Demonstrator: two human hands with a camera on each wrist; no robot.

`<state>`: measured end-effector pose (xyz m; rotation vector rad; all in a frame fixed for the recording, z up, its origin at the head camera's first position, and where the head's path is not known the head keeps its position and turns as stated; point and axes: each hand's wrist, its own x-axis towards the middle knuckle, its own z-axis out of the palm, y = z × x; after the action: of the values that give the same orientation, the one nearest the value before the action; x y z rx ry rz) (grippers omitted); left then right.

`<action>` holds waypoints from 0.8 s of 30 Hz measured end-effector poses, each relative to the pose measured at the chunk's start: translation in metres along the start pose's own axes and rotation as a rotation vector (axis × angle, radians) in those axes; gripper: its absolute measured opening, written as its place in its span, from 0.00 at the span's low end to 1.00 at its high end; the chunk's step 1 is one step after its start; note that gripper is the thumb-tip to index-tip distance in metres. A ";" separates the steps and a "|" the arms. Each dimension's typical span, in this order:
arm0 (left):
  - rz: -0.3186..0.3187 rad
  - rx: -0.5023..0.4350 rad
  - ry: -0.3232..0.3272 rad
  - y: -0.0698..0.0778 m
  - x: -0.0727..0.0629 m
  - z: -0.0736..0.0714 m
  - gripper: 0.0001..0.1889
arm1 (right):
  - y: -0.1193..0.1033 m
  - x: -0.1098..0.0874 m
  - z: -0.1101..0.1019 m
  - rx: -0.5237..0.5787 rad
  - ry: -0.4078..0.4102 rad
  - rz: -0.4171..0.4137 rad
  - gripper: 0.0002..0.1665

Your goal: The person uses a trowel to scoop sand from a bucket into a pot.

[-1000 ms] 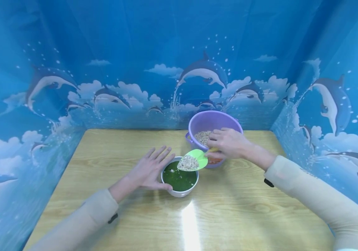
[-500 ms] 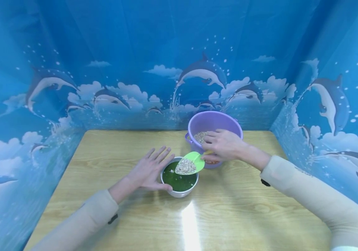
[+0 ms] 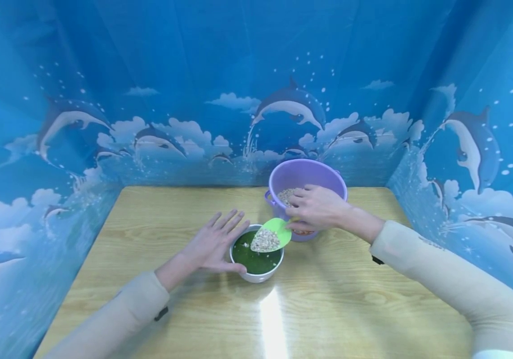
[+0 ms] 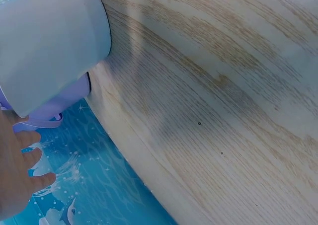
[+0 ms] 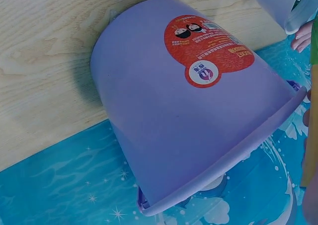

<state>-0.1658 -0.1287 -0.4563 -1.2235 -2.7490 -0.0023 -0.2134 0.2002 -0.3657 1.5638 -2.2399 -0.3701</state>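
Note:
My right hand (image 3: pixel 314 207) grips a small green toy shovel (image 3: pixel 282 228) by its yellow handle (image 5: pixel 313 120). Pale gravel (image 3: pixel 265 241) fills the shovel's blade, which hovers over a white bowl (image 3: pixel 256 278). Inside the bowl is a dark green surface (image 3: pixel 254 262) dotted with a few pale bits. My left hand (image 3: pixel 215 245) rests against the bowl's left side, fingers straight and spread, thumb near the front rim. Behind the bowl, to the right, a purple bucket (image 3: pixel 308 173) holds more gravel (image 3: pixel 285 196); my right forearm passes in front of it.
Everything stands on a wood-grain table (image 3: pixel 157 309). A blue dolphin-print curtain (image 3: pixel 193 99) encloses the back and both sides. The bucket carries a red label (image 5: pixel 213 48) on its wall. Small dark specks dot the tabletop in the left wrist view.
My right hand has moved slightly left and toward me, bringing the loaded shovel further over the bowl. The left hand and bowl stay put.

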 end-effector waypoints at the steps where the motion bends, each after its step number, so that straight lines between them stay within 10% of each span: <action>1: -0.001 0.002 0.000 0.000 0.000 0.000 0.72 | 0.000 0.001 0.000 -0.001 -0.006 -0.004 0.24; 24: -0.001 0.009 -0.009 -0.001 0.000 0.003 0.67 | -0.004 0.019 -0.006 -0.046 -0.092 -0.045 0.24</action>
<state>-0.1666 -0.1295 -0.4588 -1.2236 -2.7540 0.0160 -0.2128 0.1812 -0.3593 1.6063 -2.2502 -0.5127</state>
